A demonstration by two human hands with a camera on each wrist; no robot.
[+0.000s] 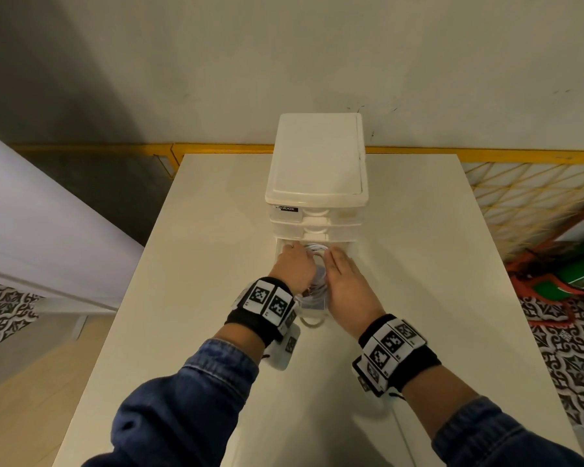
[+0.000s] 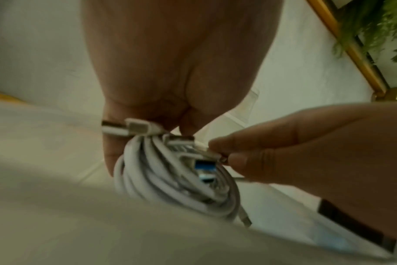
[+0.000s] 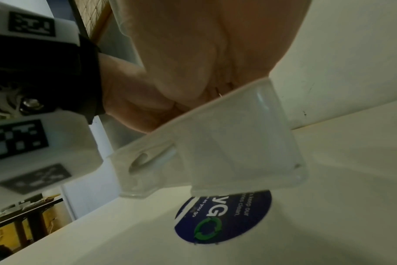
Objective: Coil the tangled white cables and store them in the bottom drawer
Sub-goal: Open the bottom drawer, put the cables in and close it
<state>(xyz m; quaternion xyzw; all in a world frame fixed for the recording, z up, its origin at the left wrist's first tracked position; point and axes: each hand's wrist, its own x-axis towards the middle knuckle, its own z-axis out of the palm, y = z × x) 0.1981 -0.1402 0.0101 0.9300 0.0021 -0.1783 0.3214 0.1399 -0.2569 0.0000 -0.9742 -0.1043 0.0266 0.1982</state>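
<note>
While L hand [image 1: 294,267] grips coiled cables [image 2: 177,188] in bottom drawer [image 1: 348,247], R hand [image 1: 346,284] pinches a plug [image 2: 206,152].

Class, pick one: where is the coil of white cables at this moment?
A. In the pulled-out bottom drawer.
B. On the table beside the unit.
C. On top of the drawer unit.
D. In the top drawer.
A: the coil is inside the pulled-out bottom drawer, gripped by the left hand, the right hand beside it.
</note>
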